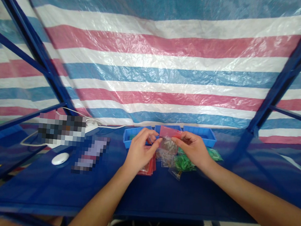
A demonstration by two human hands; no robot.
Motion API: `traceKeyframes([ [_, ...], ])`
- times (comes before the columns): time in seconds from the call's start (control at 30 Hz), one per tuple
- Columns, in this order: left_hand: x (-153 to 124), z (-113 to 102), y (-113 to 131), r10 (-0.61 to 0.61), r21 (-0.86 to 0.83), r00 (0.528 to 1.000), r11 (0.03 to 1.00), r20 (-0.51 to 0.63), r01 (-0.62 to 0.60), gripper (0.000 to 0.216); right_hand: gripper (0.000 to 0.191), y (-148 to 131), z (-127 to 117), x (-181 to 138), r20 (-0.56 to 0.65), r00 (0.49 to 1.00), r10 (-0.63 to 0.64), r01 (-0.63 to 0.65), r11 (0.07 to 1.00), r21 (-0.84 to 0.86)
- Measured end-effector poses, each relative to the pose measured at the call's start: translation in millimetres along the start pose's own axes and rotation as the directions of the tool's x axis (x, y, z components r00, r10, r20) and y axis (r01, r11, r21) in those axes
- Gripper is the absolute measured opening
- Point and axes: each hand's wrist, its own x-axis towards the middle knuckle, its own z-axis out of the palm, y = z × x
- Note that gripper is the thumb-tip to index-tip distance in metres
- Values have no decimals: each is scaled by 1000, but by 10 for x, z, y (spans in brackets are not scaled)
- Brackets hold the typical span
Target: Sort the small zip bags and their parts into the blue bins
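Note:
Both of my hands hold one small clear plastic bag [169,140] with a red top strip, raised just above the blue table [158,195]. My left hand [139,150] pinches its left top corner. My right hand [193,148] pinches its right top corner. Pale small parts show inside the bag. Under my hands lie more small bags: red ones [149,168] beneath the left hand, green ones [185,163] beneath the right, and a clear one [174,172] in front.
Blue trays [207,135] stand in a row just behind my hands. A white round device [60,158] with white cables lies at the left, beside blurred-out items. A striped tarp on a blue metal frame [271,99] closes off the back.

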Motion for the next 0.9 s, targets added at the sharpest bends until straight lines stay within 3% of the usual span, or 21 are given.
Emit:
traceKeyframes([
  [0.1, -7, 7, 64, 83, -5, 991, 997, 106, -83, 18, 35, -50, 29, -19, -15, 1000, -10, 11, 999, 36],
  [0.2, -17, 45, 87, 111, -46, 972, 994, 205, -104, 31, 31, -97, 72, -62, 40, 999, -15, 13, 998, 56],
  [0.4, -16, 67, 35, 103, -41, 966, 995, 237, -96, 30, 27, -136, 119, -128, 123, 992, 2, -3, 1000, 6],
  [0.73, 12, 13, -31, -27, -29, 977, 999, 214, 34, 23, 34, -213, 87, -106, 294, 955, 33, -81, 985, 154],
  [0.9, 5, 67, -154, -184, -213, 968, 953, 167, 218, 29, 30, -176, 87, -93, 191, 981, 35, -67, 985, 158],
])
